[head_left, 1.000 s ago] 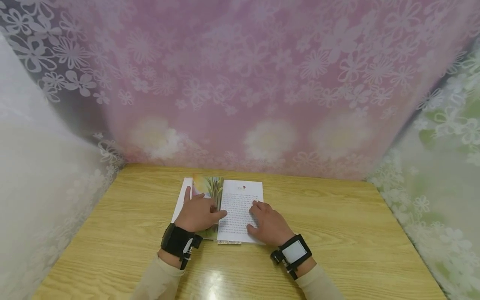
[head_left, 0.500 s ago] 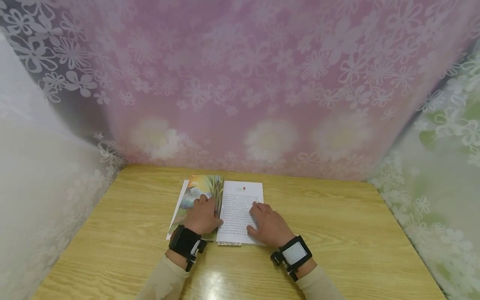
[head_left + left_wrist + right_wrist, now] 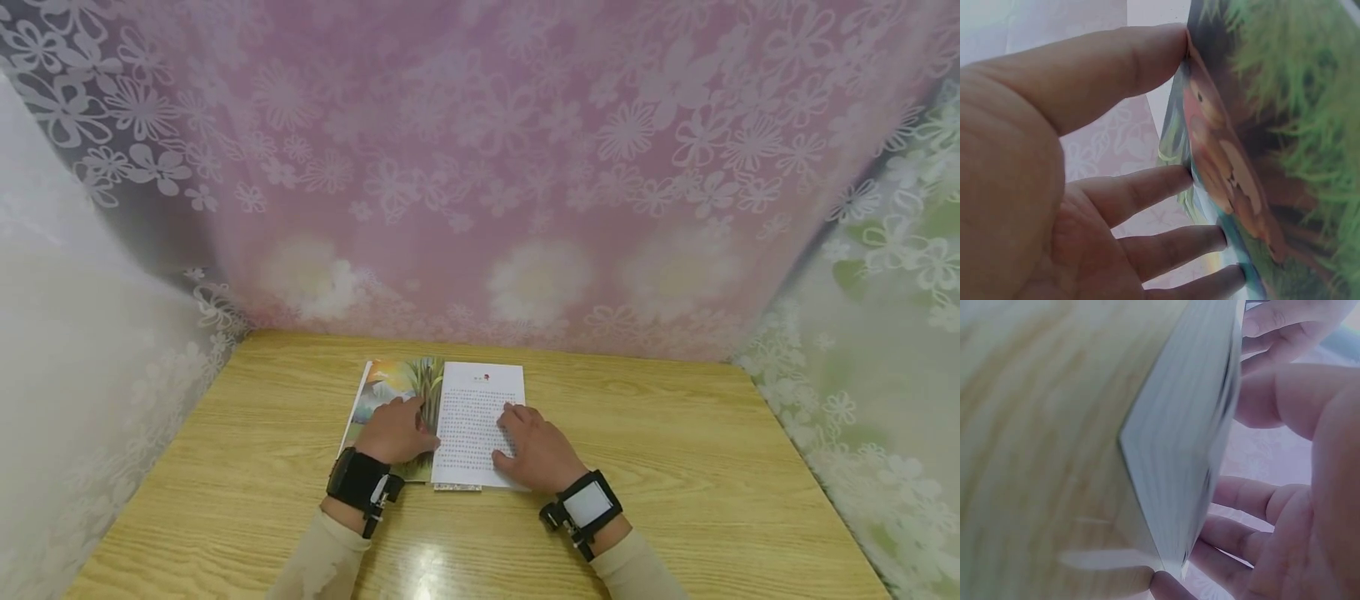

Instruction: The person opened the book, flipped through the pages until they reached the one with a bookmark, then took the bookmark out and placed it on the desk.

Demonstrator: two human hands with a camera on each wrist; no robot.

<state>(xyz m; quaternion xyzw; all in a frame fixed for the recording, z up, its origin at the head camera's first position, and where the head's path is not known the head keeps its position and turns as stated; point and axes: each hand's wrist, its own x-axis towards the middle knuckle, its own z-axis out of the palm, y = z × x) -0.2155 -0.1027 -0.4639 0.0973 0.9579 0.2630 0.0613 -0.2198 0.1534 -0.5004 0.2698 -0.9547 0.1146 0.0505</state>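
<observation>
- Left hand (image 3: 396, 429): has slid a bit left vs 0.5 s ago. At 1.0 s ago its index finger stuck out straight along the outer edge; now it sits back in with the others on the left page (image 3: 387, 387).
- White strip on the left outer edge: narrower than 0.5 s ago, illustration covers more of it.
- Right hand (image 3: 542, 450): same spot as both earlier frames, on the outer side of the right page (image 3: 471, 417).
- Book (image 3: 459, 392): open, lying on the wooden table (image 3: 675, 467), left of the table's middle, between the two hands.
- Orientation: spine runs away from the person, far end leaning slightly right. Each page's long axis runs the same way. Heading with red motif at the far end of the right page, text lines running crosswise.
- Left grip: fingers spread, tips against the illustrated page, thumb apart and reaching to the gutter. Wrist view shows a gap between thumb and fingers.
- Right grip: thumb and fingers spread over the page; in the wrist view one fingertip meets the page block's edge. Can't tell how hard it presses.
- Patterned strip (image 3: 457, 487) pokes out under the right page's near edge.
</observation>
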